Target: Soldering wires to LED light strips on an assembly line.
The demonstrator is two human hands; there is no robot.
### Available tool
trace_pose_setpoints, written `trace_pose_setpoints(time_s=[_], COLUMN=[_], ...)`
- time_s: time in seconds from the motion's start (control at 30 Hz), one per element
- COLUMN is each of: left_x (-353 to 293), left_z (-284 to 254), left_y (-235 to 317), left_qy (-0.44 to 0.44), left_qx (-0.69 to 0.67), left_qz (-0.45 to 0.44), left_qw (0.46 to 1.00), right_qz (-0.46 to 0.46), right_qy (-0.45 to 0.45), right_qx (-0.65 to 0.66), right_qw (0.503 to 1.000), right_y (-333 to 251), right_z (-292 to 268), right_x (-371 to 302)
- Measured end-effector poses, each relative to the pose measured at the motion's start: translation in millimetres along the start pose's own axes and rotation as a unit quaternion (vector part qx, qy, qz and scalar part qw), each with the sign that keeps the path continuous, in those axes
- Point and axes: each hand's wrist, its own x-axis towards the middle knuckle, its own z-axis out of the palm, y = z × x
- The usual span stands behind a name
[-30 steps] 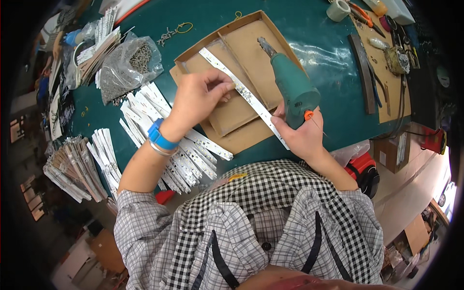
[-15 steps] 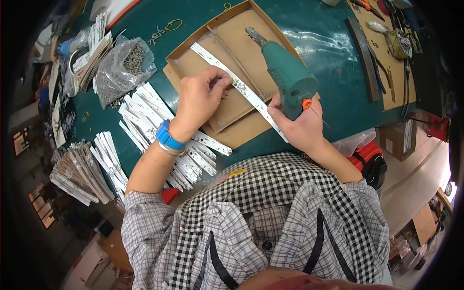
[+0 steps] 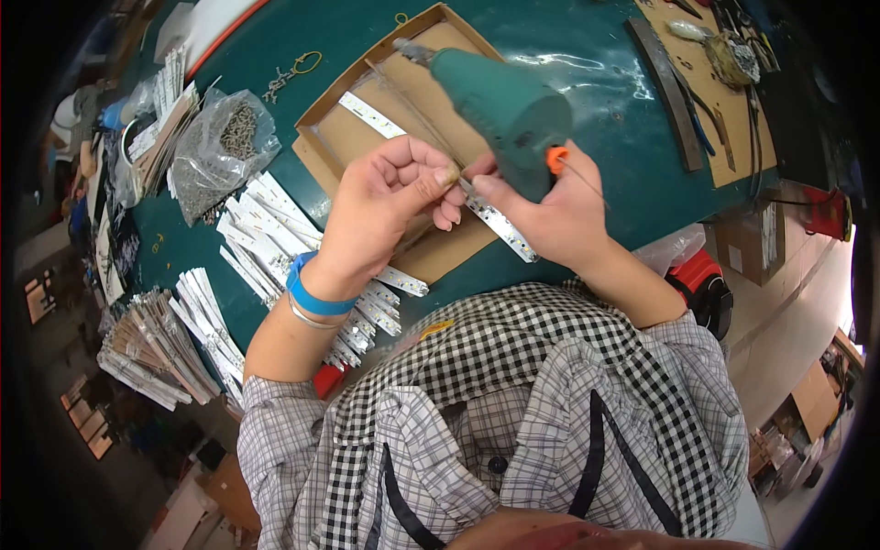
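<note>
A narrow white LED strip board (image 3: 502, 229) lies slantwise over a shallow cardboard box (image 3: 323, 108), its far end resting inside. My left hand (image 3: 394, 188), wearing a blue wristband, hovers over the strip's middle with thumb and fingertips pinched together. Whatever sits in that pinch is too small to make out. Against those fingertips come the thumb and forefinger of my right hand (image 3: 555, 206), close above the strip. The same hand grips a green power drill (image 3: 500, 101), which is blurred. Its chuck (image 3: 414, 51) points to the far left, over the box.
Many white strip boards (image 3: 275, 238) are heaped left of the box, with further bundles (image 3: 151, 344) beyond. A clear plastic bag of screws (image 3: 229, 137) stands at the far left. Dark metal bar (image 3: 662, 92) and pliers-like tools (image 3: 701, 119) lie at the right on the green table (image 3: 605, 119).
My right thumb and forefinger have left the strip's near part and moved up to my left fingertips. The drill has swung left with that hand. My left hand has turned, its lower fingers loosened.
</note>
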Motion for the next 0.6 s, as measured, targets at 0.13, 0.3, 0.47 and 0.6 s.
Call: trace_pose_setpoints(time_s=[0.13, 0.3, 0.47, 0.6], left_x=[-1, -4, -8, -14], left_z=[9, 9, 13, 14], left_y=[-5, -15, -19, -25], left_qy=[0.019, 0.036, 0.051, 0.086], left_qx=[0.012, 0.052, 0.05, 0.119], left_qz=[0.034, 0.079, 0.089, 0.125], left_qw=[0.999, 0.995, 0.993, 0.981], right_qz=[0.036, 0.073, 0.065, 0.02], right_qy=[0.008, -0.001, 0.0, -0.004], right_qx=[-0.036, 0.018, 0.007, -0.018], right_qw=[0.999, 0.997, 0.998, 1.0], right_y=[-5, -7, -1, 6], right_z=[2, 3, 4, 5], right_x=[-2, -1, -1, 0])
